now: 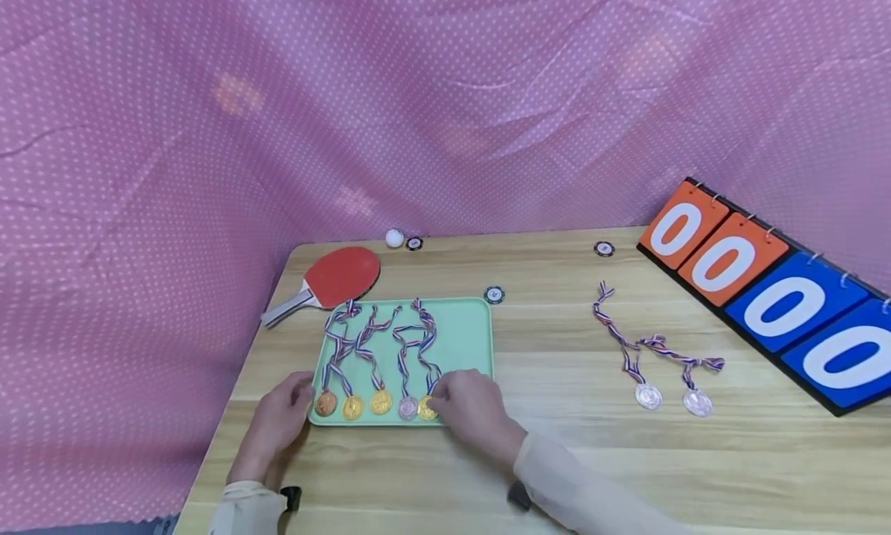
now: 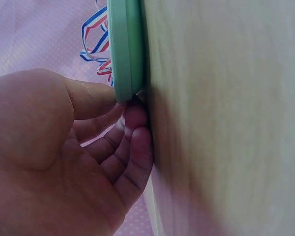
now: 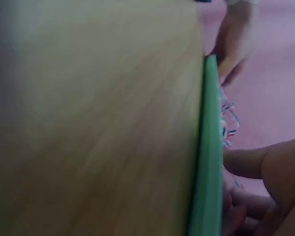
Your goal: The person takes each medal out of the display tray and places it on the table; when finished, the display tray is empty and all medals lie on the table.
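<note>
A light green tray [image 1: 459, 334] lies on the table with several ribboned medals in it. From the left these include a bronze medal [image 1: 325, 403], gold ones, a silver medal [image 1: 407, 407] and, at the right end, a gold medal [image 1: 428, 408]. My left hand [image 1: 281, 415] grips the tray's left front corner; in the left wrist view the thumb [image 2: 96, 100] lies on the rim and the fingers curl beneath it. My right hand [image 1: 476, 407] pinches the rightmost gold medal, partly covering it. The right wrist view hides that medal.
Two silver medals [image 1: 649, 396] with striped ribbons lie right of the tray. A flip scoreboard [image 1: 752, 287] showing zeros stands further right. Behind the tray are a red table tennis bat [image 1: 343, 275], a white ball [image 1: 394, 238] and poker chips [image 1: 494, 294]. Pink polka-dot cloth [image 1: 445, 117] hangs behind.
</note>
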`<state>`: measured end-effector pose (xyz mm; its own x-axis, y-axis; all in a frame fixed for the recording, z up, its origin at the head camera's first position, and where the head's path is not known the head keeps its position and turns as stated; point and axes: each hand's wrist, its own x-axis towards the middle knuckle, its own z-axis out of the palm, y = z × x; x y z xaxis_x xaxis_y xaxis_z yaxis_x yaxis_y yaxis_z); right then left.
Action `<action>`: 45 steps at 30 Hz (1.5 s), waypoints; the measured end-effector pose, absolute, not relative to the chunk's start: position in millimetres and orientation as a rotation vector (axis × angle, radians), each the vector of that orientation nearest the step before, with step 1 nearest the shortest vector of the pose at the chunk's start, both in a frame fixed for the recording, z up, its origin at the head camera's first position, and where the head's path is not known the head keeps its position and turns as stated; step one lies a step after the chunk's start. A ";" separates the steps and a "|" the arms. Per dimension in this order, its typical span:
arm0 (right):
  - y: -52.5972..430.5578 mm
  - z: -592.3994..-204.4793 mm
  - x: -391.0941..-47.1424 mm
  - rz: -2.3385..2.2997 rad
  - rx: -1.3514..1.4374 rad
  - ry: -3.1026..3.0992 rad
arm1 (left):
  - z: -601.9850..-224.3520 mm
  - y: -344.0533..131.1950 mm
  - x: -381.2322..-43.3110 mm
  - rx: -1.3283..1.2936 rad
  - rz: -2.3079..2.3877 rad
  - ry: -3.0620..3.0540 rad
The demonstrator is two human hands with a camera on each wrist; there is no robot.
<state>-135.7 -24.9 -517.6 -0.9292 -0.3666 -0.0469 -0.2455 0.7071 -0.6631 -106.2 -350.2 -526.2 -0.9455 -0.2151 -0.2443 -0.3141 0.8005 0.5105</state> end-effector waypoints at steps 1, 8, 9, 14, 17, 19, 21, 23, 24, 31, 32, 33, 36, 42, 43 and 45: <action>-27.4 -519.6 -138.3 -1.023 -0.484 2.754 | -525.7 -350.2 -106.7 -0.415 0.846 2.812; -33.4 -526.8 -149.4 -1.121 -0.468 2.696 | -522.7 -350.3 -109.1 -0.405 0.844 2.817; -33.1 -527.3 -149.7 -1.131 -0.478 2.687 | -522.5 -350.2 -109.2 -0.404 0.844 2.817; -27.6 -524.8 -149.5 -1.165 -0.481 2.635 | -522.6 -349.7 -109.7 -0.399 0.846 2.821; -23.5 -521.1 -150.3 -1.199 -0.478 2.606 | -522.8 -349.7 -109.8 -0.402 0.845 2.824; -21.3 -519.1 -151.4 -1.218 -0.468 2.591 | -522.7 -349.9 -109.6 -0.408 0.843 2.822; -19.6 -519.1 -153.0 -1.253 -0.464 2.569 | -522.7 -349.9 -109.4 -0.415 0.840 2.820; -18.2 -519.9 -154.2 -1.313 -0.437 2.517 | -523.1 -350.0 -109.2 -0.425 0.842 2.814; -17.5 -520.5 -154.6 -1.352 -0.416 2.480 | -523.5 -350.1 -109.1 -0.428 0.842 2.812; -8.7 -519.5 -157.0 -1.543 -0.256 2.253 | -525.7 -350.9 -108.4 -0.439 0.850 2.793; -6.7 -518.2 -157.7 -1.550 -0.247 2.240 | -525.7 -351.0 -108.3 -0.443 0.850 2.789; -4.5 -516.5 -158.6 -1.550 -0.250 2.236 | -525.6 -351.1 -108.1 -0.447 0.850 2.785; 4.0 -509.9 -161.9 -1.531 -0.270 2.248 | -525.3 -350.9 -107.6 -0.454 0.855 2.777; 22.7 -486.6 -166.9 -1.537 -0.307 2.213 | -524.6 -350.3 -106.8 -0.444 0.860 2.783; 25.4 -481.9 -167.2 -1.544 -0.301 2.199 | -524.9 -350.4 -106.9 -0.439 0.860 2.791; 30.8 -473.2 -168.4 -1.560 -0.289 2.157 | -525.4 -350.2 -107.0 -0.429 0.858 2.803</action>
<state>-168.4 30.8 -473.2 -0.8722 -0.4254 -0.2413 0.0957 0.3354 -0.9372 -107.0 -350.2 -525.4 -0.9424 -0.2204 -0.2516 -0.3234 0.7921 0.5177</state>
